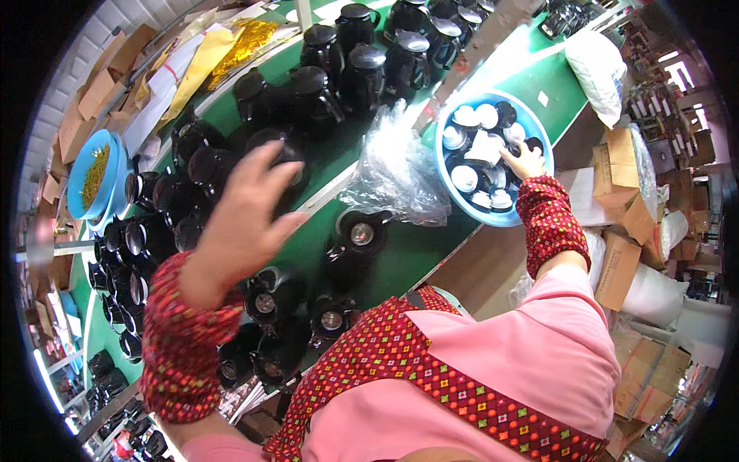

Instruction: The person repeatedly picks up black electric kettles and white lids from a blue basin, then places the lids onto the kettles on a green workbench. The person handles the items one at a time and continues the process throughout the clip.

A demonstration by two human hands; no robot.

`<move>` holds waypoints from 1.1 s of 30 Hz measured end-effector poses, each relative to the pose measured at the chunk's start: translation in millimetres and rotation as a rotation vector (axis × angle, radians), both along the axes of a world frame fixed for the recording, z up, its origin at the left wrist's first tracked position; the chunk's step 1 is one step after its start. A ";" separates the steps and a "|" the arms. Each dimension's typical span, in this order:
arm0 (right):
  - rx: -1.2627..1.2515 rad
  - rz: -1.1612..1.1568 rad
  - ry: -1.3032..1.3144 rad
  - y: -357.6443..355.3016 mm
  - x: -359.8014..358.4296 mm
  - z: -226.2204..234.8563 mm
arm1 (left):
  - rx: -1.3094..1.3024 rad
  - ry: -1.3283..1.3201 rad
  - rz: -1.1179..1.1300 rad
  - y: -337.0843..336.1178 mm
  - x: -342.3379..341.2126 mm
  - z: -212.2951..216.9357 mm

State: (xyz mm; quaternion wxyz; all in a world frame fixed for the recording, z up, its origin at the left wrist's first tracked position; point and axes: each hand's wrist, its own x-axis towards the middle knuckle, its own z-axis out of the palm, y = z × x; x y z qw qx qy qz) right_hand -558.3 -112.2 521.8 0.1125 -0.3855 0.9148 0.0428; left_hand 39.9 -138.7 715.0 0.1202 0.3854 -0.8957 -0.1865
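My left hand [254, 212], blurred by motion, hangs over the green table with fingers and thumb apart and nothing visible in it. Just beyond its fingertips stands a black jug [269, 140], partly hidden by the hand. My right hand [526, 163] reaches over the near right rim of a light blue basin [548, 165]. Its fingers are apart, down among round white lids [464, 178] and black lids [505, 115]; a dark lid lies right by the fingertips. Left of the basin, near me, a black jug [361, 233] shows a shiny round centre.
Several black jugs with domed tops [366, 65] crowd the far side of the green table [504, 81]. More stand at the left and close to my apron. A clear plastic bag [396, 165] lies beside the basin. Cardboard boxes [620, 262] and a white sack [596, 73] are at the right.
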 end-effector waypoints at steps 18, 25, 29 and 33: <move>-0.375 0.415 -0.019 6.2 -1.6 -38.4 | 0.341 -0.173 0.157 7.9 -437.7 -232.6; -0.587 0.559 -0.112 17.0 -31.1 -74.1 | 0.168 -0.158 0.262 4.7 -441.3 -255.7; -0.781 0.454 -0.510 25.3 -49.1 -52.6 | 0.486 0.009 0.191 0.0 -436.4 -202.5; -0.800 0.288 -0.838 33.3 -51.0 -4.4 | 0.664 0.474 0.010 -12.2 -379.8 -156.1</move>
